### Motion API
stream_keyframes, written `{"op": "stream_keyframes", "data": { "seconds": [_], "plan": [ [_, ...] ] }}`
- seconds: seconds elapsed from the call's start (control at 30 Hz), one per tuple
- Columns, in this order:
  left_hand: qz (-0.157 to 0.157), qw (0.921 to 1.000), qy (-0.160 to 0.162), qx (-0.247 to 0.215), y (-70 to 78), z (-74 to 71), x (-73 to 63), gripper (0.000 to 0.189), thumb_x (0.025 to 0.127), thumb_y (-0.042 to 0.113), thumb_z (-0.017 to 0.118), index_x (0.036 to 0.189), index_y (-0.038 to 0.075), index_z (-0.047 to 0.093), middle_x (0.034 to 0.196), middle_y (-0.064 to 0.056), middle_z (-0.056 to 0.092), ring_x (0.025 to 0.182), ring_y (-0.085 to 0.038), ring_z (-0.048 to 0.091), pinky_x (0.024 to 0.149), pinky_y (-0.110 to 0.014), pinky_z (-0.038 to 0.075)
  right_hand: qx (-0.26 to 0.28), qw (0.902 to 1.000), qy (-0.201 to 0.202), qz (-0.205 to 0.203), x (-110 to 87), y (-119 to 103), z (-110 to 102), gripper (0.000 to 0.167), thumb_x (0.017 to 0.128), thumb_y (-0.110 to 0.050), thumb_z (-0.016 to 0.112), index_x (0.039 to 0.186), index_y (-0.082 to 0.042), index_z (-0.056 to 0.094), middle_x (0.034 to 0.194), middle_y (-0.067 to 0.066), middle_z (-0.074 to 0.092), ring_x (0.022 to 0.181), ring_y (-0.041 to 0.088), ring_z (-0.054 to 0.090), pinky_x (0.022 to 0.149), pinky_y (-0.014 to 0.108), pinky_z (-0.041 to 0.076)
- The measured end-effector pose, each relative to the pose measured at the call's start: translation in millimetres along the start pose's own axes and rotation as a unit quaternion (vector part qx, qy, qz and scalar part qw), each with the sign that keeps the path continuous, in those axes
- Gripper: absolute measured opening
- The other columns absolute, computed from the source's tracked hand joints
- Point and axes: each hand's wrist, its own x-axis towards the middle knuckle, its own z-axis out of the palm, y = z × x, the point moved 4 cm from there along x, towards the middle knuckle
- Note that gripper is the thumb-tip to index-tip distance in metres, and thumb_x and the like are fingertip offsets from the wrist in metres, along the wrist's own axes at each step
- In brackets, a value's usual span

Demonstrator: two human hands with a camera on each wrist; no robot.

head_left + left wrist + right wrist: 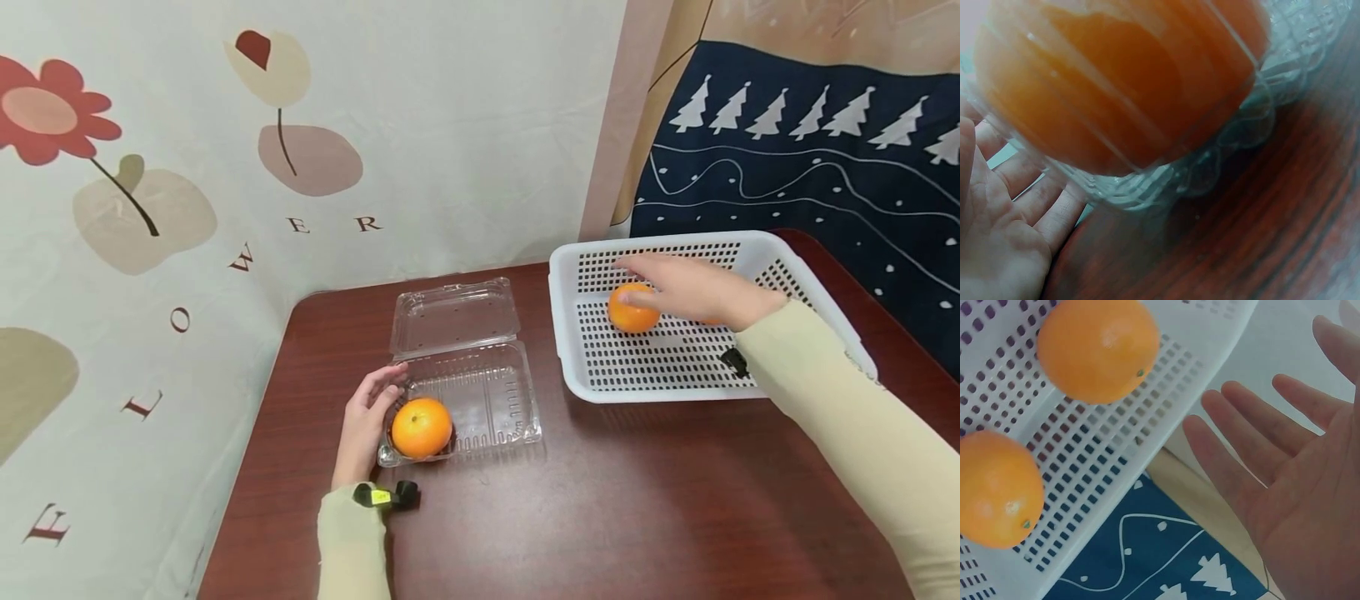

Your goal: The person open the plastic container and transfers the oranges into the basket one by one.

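Observation:
An orange (422,427) sits in the near left corner of a clear plastic clamshell box (487,400), whose lid (455,317) lies folded back behind it. My left hand (365,421) rests against the box's left side; in the left wrist view its fingers (1054,206) lie along the clear wall, beside the orange (1122,87). Over a white basket (564,333) my right hand (690,287) hovers with fingers spread. Below it lies an orange (632,312). Two oranges show in the right wrist view, an upper one (1099,350) and a lower one (999,489), apart from the open right hand (1297,469).
The basket stands at the right on a dark red wooden table (600,500). Behind the table hangs a pale cloth (465,125) with flower prints, and a navy cloth (750,167) with white trees hangs at the right.

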Motion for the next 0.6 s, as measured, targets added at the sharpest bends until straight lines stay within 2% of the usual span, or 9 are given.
{"op": "stream_keyframes", "data": {
  "seconds": [0.3,0.43,0.6],
  "plan": [
    [-0.003,1.0000,0.004,0.000,-0.9,-1.8,0.0,0.031,0.090,0.018,0.053,0.121,0.013,0.052,0.124,-0.004,0.052,0.111,-0.021,0.049,0.089,-0.023,0.042,-0.008,0.9996,0.022,-0.018,-3.5,-19.0,-1.4,0.056,0.087,-0.051,0.046,0.133,-0.019,0.041,0.137,0.009,0.037,0.123,0.029,0.035,0.099,0.051,0.029],
    [-0.005,1.0000,0.004,0.001,-1.2,-2.0,0.2,0.031,0.090,0.019,0.053,0.121,0.014,0.052,0.124,-0.004,0.052,0.111,-0.021,0.049,0.089,-0.023,0.043,-0.005,0.9990,0.034,-0.029,-6.4,-27.8,-3.0,0.058,0.086,-0.053,0.046,0.133,-0.020,0.042,0.136,0.007,0.038,0.123,0.027,0.035,0.099,0.049,0.029],
    [-0.002,1.0000,0.003,0.001,-0.5,-1.0,0.6,0.032,0.090,0.018,0.053,0.121,0.012,0.052,0.124,-0.005,0.052,0.111,-0.022,0.048,0.089,-0.022,0.042,0.001,0.9967,0.070,-0.041,-11.6,-36.5,-5.8,0.062,0.084,-0.058,0.044,0.133,-0.020,0.042,0.136,0.005,0.038,0.124,0.026,0.035,0.098,0.049,0.031]
  ]
}}
